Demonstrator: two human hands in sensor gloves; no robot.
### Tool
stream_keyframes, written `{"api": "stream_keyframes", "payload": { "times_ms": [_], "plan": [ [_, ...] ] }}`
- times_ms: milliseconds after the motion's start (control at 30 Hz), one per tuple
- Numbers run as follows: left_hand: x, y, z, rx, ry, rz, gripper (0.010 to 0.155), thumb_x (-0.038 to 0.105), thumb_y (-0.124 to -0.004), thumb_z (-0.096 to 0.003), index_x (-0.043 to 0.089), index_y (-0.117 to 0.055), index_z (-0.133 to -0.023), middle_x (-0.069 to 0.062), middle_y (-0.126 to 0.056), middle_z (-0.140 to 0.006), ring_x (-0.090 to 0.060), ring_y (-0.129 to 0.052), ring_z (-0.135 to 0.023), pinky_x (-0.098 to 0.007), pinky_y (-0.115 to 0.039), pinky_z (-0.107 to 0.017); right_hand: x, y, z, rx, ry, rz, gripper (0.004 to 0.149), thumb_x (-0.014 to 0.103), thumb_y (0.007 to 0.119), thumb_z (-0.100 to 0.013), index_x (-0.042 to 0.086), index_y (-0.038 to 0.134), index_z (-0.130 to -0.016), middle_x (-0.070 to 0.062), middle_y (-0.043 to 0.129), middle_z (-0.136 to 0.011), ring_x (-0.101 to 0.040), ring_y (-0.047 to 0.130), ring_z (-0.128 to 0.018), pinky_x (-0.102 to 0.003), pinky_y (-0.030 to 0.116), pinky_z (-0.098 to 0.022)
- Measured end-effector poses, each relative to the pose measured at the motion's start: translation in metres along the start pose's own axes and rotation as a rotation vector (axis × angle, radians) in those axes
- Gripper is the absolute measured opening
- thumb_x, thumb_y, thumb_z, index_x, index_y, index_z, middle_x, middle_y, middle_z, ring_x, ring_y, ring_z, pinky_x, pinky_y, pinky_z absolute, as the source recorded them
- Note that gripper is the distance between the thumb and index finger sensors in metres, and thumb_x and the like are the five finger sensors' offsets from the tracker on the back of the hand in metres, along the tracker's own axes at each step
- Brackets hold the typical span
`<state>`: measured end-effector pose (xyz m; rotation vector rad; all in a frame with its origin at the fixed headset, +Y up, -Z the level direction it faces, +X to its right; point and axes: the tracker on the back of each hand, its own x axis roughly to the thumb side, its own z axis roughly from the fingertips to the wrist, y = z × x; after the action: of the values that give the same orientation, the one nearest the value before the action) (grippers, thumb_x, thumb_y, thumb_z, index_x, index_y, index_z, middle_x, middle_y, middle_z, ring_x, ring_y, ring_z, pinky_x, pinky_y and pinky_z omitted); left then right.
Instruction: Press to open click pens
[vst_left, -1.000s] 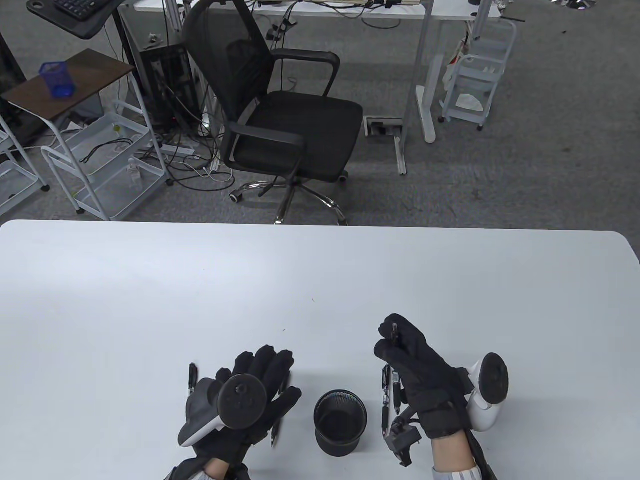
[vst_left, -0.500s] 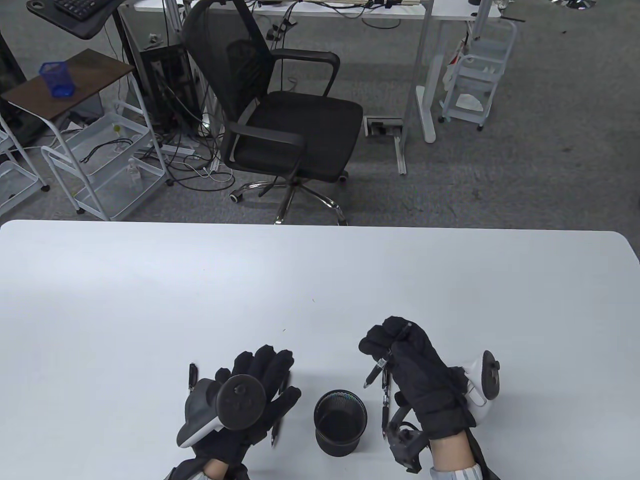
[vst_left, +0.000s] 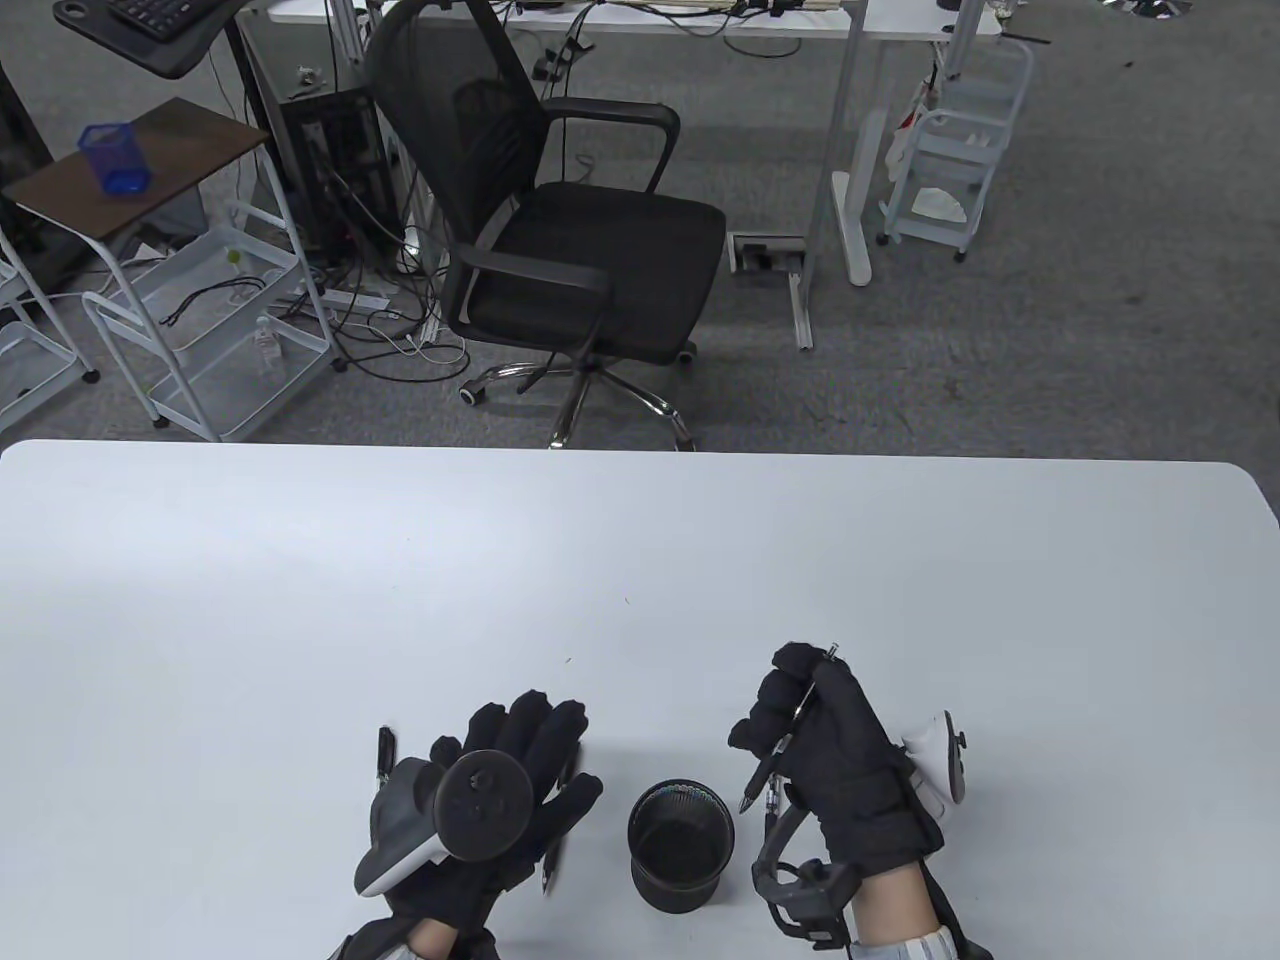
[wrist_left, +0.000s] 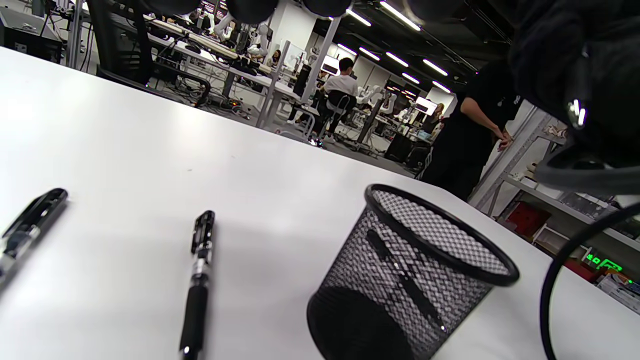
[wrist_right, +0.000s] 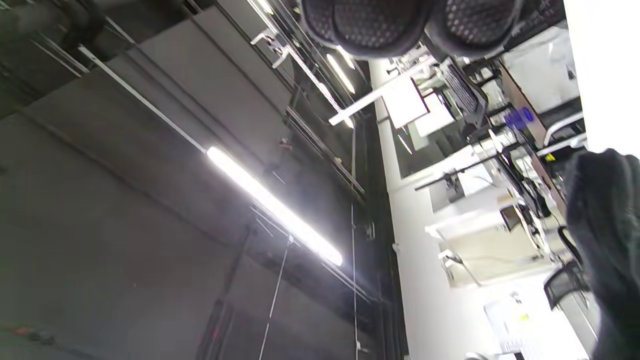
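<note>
My right hand (vst_left: 795, 715) grips a black click pen (vst_left: 790, 722) in its fist above the table. The pen is tilted, its click end up at the far side and its tip down toward the black mesh cup (vst_left: 680, 845). More pens (vst_left: 771, 808) lie on the table under that hand. My left hand (vst_left: 525, 735) rests flat on the table with fingers spread, lying over one pen (vst_left: 549, 868). Another pen (vst_left: 385, 752) lies just left of it. The left wrist view shows two pens (wrist_left: 200, 270) and the cup (wrist_left: 415, 270). The right wrist view shows only fingertips (wrist_right: 370, 22) and ceiling.
The white table (vst_left: 640, 560) stretches far beyond the hands. A black office chair (vst_left: 560, 240) stands past its far edge, with carts and desks around it.
My right hand has rolled and drawn back a little toward me. Its pen went from nearly hidden in the fist to tilted, tip down toward the cup. The left hand has not moved.
</note>
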<state>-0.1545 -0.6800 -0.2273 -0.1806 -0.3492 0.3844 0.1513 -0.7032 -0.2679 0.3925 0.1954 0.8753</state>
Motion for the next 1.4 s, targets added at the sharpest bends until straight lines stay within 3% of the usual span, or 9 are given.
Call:
{"api": "stream_keyframes", "payload": {
  "times_ms": [200, 333, 1400],
  "plan": [
    [-0.0003, 0.0002, 0.0004, 0.002, -0.002, 0.001, 0.066, 0.057, -0.052, -0.0724, 0.023, -0.036, -0.127, -0.023, -0.034, -0.132, -0.062, -0.036, -0.114, -0.084, -0.034, -0.072, -0.0053, -0.0019, 0.0035, -0.056, 0.025, -0.078, 0.058, 0.057, 0.034, -0.07, 0.011, 0.064, -0.09, -0.002, 0.082, -0.066, -0.012, 0.086, -0.043, -0.041, 0.08, -0.049],
    [-0.0002, 0.0, 0.0003, 0.002, -0.002, -0.001, 0.066, 0.057, -0.052, -0.0725, 0.023, -0.036, -0.127, -0.023, -0.034, -0.132, -0.063, -0.036, -0.114, -0.084, -0.034, -0.072, -0.0081, -0.0041, 0.0043, -0.059, 0.034, -0.152, 0.059, 0.06, 0.033, -0.069, 0.014, 0.068, -0.084, 0.002, 0.083, -0.059, -0.008, 0.086, -0.036, -0.037, 0.082, -0.044],
    [-0.0014, -0.0001, 0.0004, 0.003, -0.002, 0.002, 0.066, 0.057, -0.052, -0.0725, 0.023, -0.037, -0.127, -0.023, -0.034, -0.132, -0.062, -0.036, -0.114, -0.084, -0.034, -0.072, -0.0084, -0.0026, 0.0055, -0.049, 0.049, -0.09, 0.057, 0.052, 0.03, -0.067, 0.013, 0.067, -0.084, 0.001, 0.083, -0.059, -0.01, 0.086, -0.037, -0.038, 0.081, -0.045]
  ]
}}
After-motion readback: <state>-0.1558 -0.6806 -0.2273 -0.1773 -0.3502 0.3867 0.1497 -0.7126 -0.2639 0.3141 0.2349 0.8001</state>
